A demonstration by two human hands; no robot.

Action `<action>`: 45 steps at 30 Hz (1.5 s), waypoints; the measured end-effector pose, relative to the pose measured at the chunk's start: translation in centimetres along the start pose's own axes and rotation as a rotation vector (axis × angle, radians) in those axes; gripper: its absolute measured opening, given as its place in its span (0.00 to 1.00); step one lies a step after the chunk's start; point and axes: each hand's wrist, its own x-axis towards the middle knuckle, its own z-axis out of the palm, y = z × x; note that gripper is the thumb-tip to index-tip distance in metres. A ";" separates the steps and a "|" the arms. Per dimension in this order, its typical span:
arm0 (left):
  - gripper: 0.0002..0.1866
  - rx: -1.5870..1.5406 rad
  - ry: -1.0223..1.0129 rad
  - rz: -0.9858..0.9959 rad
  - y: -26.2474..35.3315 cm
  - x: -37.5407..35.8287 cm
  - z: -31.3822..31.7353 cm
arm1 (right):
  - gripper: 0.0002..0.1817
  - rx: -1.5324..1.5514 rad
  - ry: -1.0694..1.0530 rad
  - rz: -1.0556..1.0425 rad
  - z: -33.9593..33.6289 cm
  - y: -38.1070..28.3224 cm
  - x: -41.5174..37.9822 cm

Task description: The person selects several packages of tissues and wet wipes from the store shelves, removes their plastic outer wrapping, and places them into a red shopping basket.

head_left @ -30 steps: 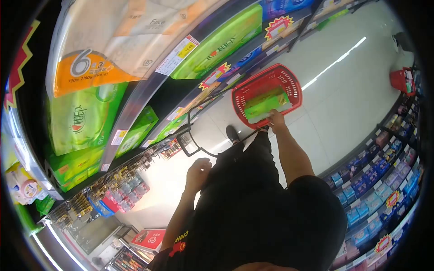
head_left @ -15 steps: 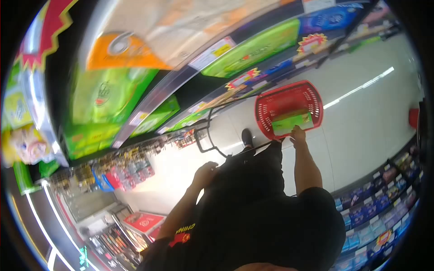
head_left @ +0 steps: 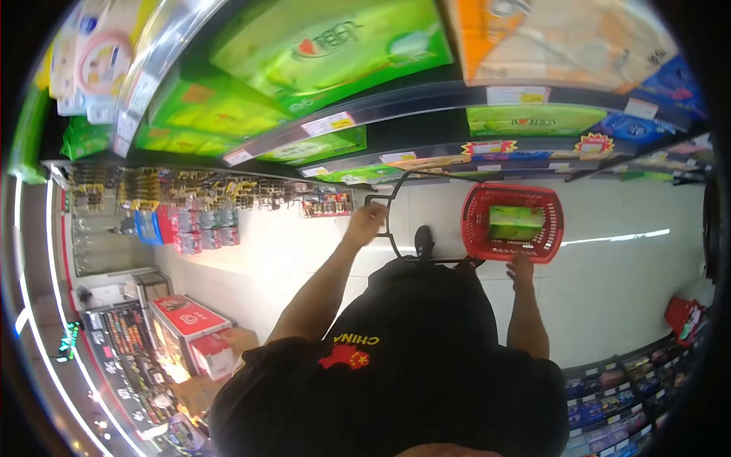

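A red shopping basket (head_left: 550, 204) with slotted sides sits at the end of a black metal frame with a looped handle (head_left: 394, 199). In the basket lies a green pack of tissues (head_left: 516, 223). My left hand (head_left: 369, 222) is closed around the handle loop, its fingers partly hidden. At the basket's near rim is my right hand (head_left: 521, 271), off the pack, with nothing visible in it and its fingers apart.
Shelves of green tissue packs (head_left: 327, 49) and an orange-and-beige pack (head_left: 560, 42) run along the top. Hanging goods (head_left: 221, 190) line the left, beside stacked red cartons (head_left: 190, 324). Another shelf of boxed goods (head_left: 609, 404) curves at lower right.
My right hand has let go of the tissue pack, which now lies in the basket. My left hand has moved up onto the handle. The view has turned, bringing the shelf across the top.
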 end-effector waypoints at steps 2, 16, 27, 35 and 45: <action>0.13 -0.271 0.172 -0.041 0.7 1.7 -2.8 | 0.14 -0.036 0.014 0.014 -0.2 1.2 -1.1; 0.29 0.347 1.215 0.401 5.2 4.7 -19.0 | 0.17 -0.327 -0.230 -0.094 9.6 -2.9 -9.2; 0.24 0.629 1.269 0.490 2.9 7.0 -24.8 | 0.10 -0.729 -0.387 -0.492 8.8 -1.1 -5.2; 0.18 0.547 1.339 0.455 3.9 7.9 -25.6 | 0.09 -1.358 -0.486 -1.143 9.1 -1.6 -6.9; 0.24 0.532 1.235 0.284 3.4 6.0 -24.8 | 0.14 -0.847 -0.456 -0.714 15.5 -6.3 -11.1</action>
